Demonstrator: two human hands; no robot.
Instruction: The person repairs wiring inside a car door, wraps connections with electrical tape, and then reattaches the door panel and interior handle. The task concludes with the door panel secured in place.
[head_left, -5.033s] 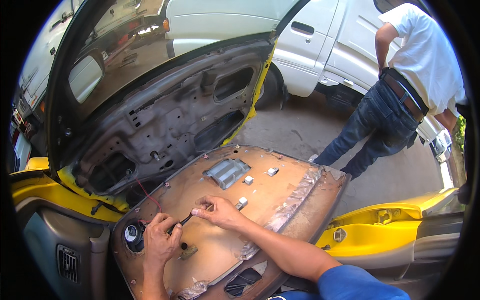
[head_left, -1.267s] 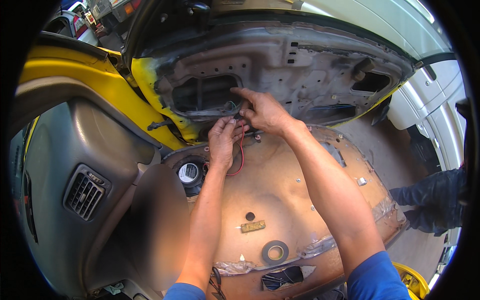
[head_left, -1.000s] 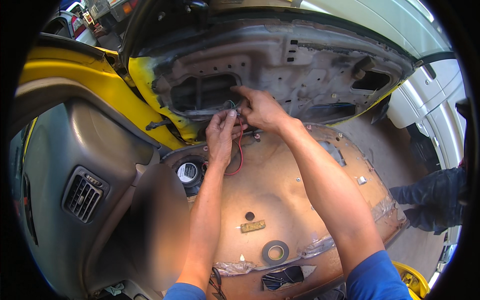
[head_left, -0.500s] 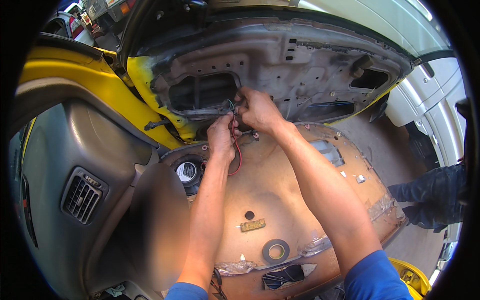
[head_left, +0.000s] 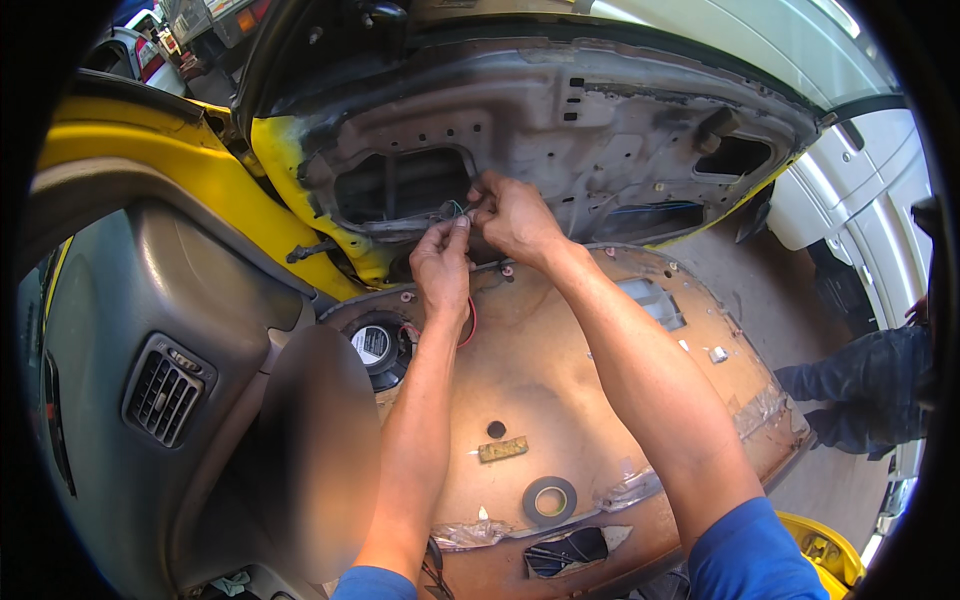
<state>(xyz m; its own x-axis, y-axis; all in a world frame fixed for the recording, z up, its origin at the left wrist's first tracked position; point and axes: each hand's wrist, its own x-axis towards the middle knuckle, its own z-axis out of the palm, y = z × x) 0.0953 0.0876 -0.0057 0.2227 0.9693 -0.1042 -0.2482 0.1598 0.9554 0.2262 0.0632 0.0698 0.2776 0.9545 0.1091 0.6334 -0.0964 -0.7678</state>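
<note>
My left hand (head_left: 440, 268) is closed in a pinch, its thumb and fingertips on thin wires (head_left: 458, 208) that show green at the tip. My right hand (head_left: 516, 222) sits just beside it, fingers closed at the same wire ends; the exact contact is small and partly hidden. A red wire (head_left: 473, 322) loops out below my left hand, partly behind my forearm, toward a round black speaker (head_left: 372, 345) with a pale label. That speaker is set in the brown door trim panel (head_left: 560, 370), lying back side up beneath my arms. Behind my hands stands the bare metal door (head_left: 540, 130).
On the panel lie a roll of black tape (head_left: 549, 501), a yellowish block (head_left: 503, 449) and a small dark disc (head_left: 496, 429). The dashboard (head_left: 190, 290) and yellow door frame (head_left: 160, 150) bound the left. Dark-trousered legs of another person (head_left: 860, 390) are at right.
My left hand has shifted slightly up, its thumb now nearer my right fingertips. Less of the red wire shows beside it. My right hand has hardly moved.
</note>
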